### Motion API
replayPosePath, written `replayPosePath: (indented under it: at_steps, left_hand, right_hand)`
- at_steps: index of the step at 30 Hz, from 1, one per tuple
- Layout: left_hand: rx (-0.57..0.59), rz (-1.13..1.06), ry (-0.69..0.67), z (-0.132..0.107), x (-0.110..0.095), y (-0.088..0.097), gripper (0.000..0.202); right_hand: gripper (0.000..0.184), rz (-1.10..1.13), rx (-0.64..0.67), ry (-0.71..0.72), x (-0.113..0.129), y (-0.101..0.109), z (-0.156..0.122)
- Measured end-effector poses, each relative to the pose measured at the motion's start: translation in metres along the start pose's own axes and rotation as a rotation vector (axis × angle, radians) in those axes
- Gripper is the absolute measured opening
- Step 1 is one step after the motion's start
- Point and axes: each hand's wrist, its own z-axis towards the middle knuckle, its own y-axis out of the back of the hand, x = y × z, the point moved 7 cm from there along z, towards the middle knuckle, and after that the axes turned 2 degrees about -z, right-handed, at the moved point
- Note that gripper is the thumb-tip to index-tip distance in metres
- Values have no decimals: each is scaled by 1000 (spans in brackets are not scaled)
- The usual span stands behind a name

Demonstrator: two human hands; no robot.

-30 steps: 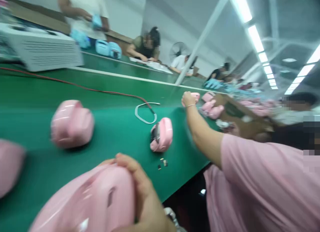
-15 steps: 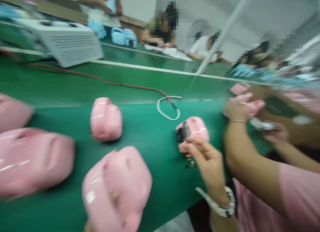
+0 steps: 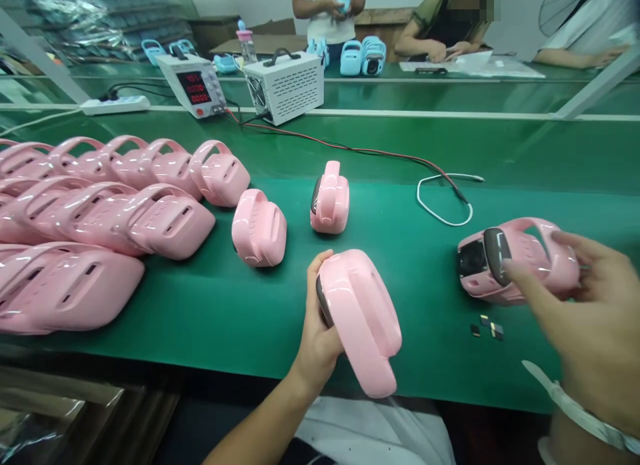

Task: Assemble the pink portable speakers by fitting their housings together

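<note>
My left hand (image 3: 320, 341) is wrapped round a glossy pink plastic device with a loop handle (image 3: 367, 311), held above the table's near edge. A dark panel shows along its left side. My right hand (image 3: 590, 298), wearing a white wristband, grips a second pink device (image 3: 530, 251) that lies on the table. My thumb is by its dark oval window, and the other fingers are behind the handle, partly hidden. Just in front of that device lie several tiny black and gold pieces like memory cards (image 3: 495, 331).
Pink devices (image 3: 175, 221) stand in rows at left, with two single ones (image 3: 330, 201) near the middle. Beyond are a power supply with red digits (image 3: 193, 91), a grey vented box (image 3: 287, 85), a red cable (image 3: 350, 147) and a white loop (image 3: 435, 215). People sit or stand opposite.
The view has swung left, bringing the rows of devices in. My right hand has gone from a pinch at the device's near edge to a grip round its handle end. My left hand still holds its device.
</note>
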Motion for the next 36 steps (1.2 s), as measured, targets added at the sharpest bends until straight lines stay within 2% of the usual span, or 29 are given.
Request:
replayPosePath:
  at_steps: [3, 8, 11, 13, 16, 20, 23, 26, 29, 31, 33, 35, 36]
  left_hand:
    - [60, 80, -75, -3, -7, -3, 87]
    - [87, 128, -130, -9, -13, -1, 84]
    - [94, 166, -131, -12, -13, 0, 84]
    - [114, 218, -127, -14, -11, -2, 88]
    - [125, 287, -98, -16, -6, -7, 90]
    - [169, 315, -90, -17, -2, -13, 86]
    - [193, 362, -88, -14, -1, -14, 85]
    - [214, 409, -75, -10, 1, -13, 86]
    - [251, 383, -82, -6, 4, -15, 85]
    - [266, 358, -99, -4, 6, -16, 82]
    - [274, 350, -113, -3, 7, -17, 79]
    - [274, 343, -113, -3, 8, -17, 76]
    - [272, 336, -109, -3, 8, -16, 75]
  right_hand:
    - [51, -181, -97, -49, 9, 2, 9]
    - [39, 188, -95, -179, -4, -1, 10]
    - [27, 351, -113, -184, 1, -4, 3]
    - [23, 383, -59, -191, 10, -13, -3]
    - [22, 329, 12, -133, 26, -24, -8]
    - [31, 242, 70, -16, 36, -23, -11]
    - [37, 247, 26, -43, 25, -7, -17]
    - [30, 147, -82, -108, 3, 14, -27]
    - [22, 88, -45, -226, -17, 17, -37]
    - [21, 122, 14, -198, -16, 11, -40]
    - [21, 157, 37, -88, -5, 5, -40]
    - [16, 161, -9, -33, 3, 3, -39]
    - [12, 162, -41, -55, 3, 3, -39]
